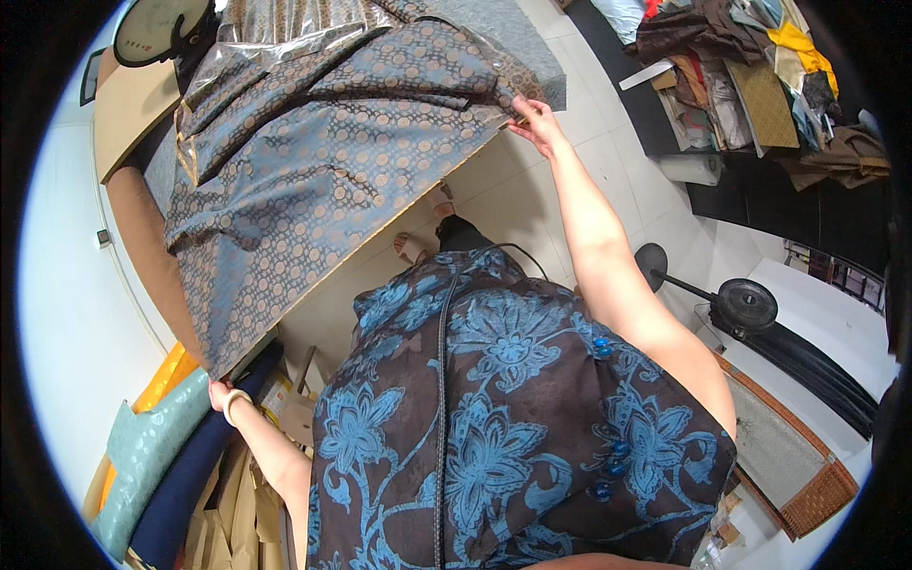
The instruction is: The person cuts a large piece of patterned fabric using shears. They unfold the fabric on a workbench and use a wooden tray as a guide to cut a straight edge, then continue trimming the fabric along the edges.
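Observation:
A large blue-grey fabric with bronze round motifs is spread in front of me, its near edge stretched in a slanting line from lower left to upper right. My left hand, wearing a pale bangle, is closed on the near left corner. At the other end of that edge, my right hand grips the fabric between thumb and fingers, arm reaching far out. Folds and wrinkles run across the cloth's far half. Clear plastic film lies over part of its far end.
Left of the fabric lies a brown roll; teal and navy rolls stand near my left hand. Mixed cloth and samples are heaped on a black surface at far right. A black round-based stand is to my right.

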Demonstrator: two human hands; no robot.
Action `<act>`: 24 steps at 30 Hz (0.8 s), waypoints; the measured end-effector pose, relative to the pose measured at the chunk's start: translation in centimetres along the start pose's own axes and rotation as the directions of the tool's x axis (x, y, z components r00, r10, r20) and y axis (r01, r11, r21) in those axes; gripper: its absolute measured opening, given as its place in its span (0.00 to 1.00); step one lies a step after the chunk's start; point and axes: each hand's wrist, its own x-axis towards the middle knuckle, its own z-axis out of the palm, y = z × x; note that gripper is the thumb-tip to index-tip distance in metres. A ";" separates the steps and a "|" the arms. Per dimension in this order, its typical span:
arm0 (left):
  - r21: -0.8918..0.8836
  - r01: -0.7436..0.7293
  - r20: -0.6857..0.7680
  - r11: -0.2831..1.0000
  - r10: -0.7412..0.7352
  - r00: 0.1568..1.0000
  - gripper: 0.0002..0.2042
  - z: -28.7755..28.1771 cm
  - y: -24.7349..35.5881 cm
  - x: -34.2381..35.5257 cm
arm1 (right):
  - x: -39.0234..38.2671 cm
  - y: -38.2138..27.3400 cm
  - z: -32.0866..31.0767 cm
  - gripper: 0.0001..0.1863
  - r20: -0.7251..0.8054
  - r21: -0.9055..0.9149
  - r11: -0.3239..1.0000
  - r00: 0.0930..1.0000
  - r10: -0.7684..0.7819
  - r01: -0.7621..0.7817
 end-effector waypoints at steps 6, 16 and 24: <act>-0.112 -0.064 0.022 0.992 0.067 0.998 0.15 -1.6 3.5 3.0 | 1.7 -0.9 -1.5 0.38 0.027 -0.048 0.991 0.992 0.124 -0.123; -0.028 -0.045 0.044 0.999 0.047 0.998 0.16 -1.0 4.6 3.2 | 0.1 2.4 -0.3 0.26 0.115 0.093 0.995 0.993 0.031 -0.041; -0.024 0.012 0.057 1.000 -0.010 0.998 0.14 -1.9 3.9 4.8 | -0.4 5.2 1.0 0.47 -0.016 0.125 0.949 0.956 0.294 -0.290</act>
